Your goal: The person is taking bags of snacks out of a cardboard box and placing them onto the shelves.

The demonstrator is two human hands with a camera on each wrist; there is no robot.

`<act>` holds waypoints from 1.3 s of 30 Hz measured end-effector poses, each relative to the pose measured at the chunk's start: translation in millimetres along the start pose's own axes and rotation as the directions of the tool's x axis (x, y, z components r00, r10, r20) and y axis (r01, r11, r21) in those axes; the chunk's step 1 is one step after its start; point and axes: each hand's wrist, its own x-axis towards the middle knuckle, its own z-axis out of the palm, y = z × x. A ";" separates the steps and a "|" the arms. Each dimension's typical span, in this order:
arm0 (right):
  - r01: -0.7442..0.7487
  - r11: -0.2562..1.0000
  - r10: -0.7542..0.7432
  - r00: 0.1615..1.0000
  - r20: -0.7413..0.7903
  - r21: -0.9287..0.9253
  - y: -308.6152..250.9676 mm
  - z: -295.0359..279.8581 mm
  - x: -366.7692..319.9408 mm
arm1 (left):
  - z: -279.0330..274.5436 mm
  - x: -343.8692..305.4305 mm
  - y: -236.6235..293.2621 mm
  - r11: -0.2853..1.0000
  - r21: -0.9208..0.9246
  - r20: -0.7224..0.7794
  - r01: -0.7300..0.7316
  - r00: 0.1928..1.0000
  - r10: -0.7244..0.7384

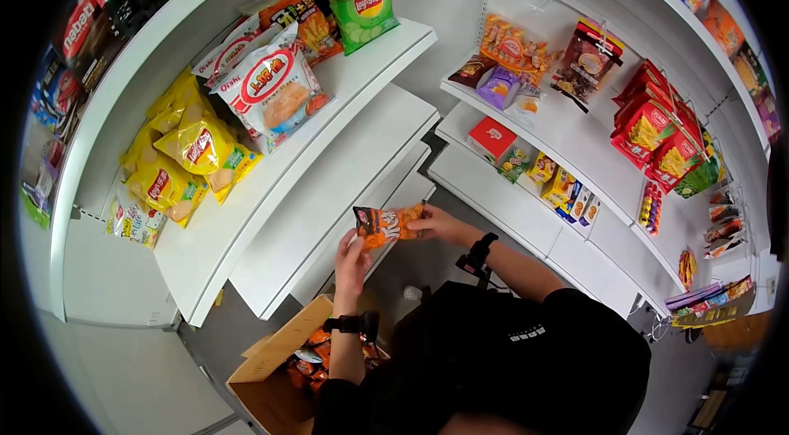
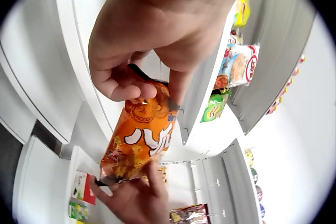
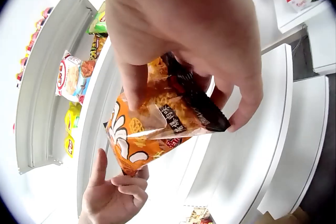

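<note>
While left hand (image 1: 351, 264), right hand (image 1: 444, 226) pinch bag (image 1: 385, 225) — midair, shelf edge (image 1: 374, 184) beyond

White-lettered orange snack bag (image 2: 137, 149)

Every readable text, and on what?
"Lay's 乐事": green plastic chip bag
"Lay's": yellow plastic chip bags
"Oishi 上好佳": white plastic snack bag
"肉味", rest unclear: held orange-and-black plastic snack bag
Too small or blurred: all others, including red plastic snack bags, red cardboard box
</note>
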 end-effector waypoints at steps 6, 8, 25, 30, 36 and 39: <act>0.005 0.999 -0.010 0.996 0.090 0.049 -17.1 -17.7 37.8 | -17.4 39.2 -12.0 0.887 0.437 -0.085 -0.150 0.975 0.207; -0.031 0.999 0.028 0.994 0.104 0.026 -26.2 -31.3 54.3 | -18.6 44.8 -14.0 0.891 0.432 -0.136 -0.139 0.967 0.217; 0.139 0.931 0.050 0.868 -0.494 0.337 -140.1 -201.9 291.3 | 76.3 14.5 -51.0 0.928 0.271 -0.649 -0.256 0.663 0.373; 0.077 0.959 0.105 0.796 -0.596 0.272 -163.1 -203.8 325.1 | 93.8 -5.1 -78.5 0.933 0.260 -0.717 -0.250 0.597 0.360; 0.195 0.940 -0.032 0.868 -0.496 0.279 -138.9 -235.7 394.6 | 115.6 -26.8 -91.9 0.922 0.235 -0.772 -0.308 0.517 0.369; 0.183 0.971 -0.105 0.906 -0.410 0.155 -124.8 -249.0 414.4 | 130.7 -29.1 -100.4 0.943 0.215 -0.828 -0.253 0.465 0.313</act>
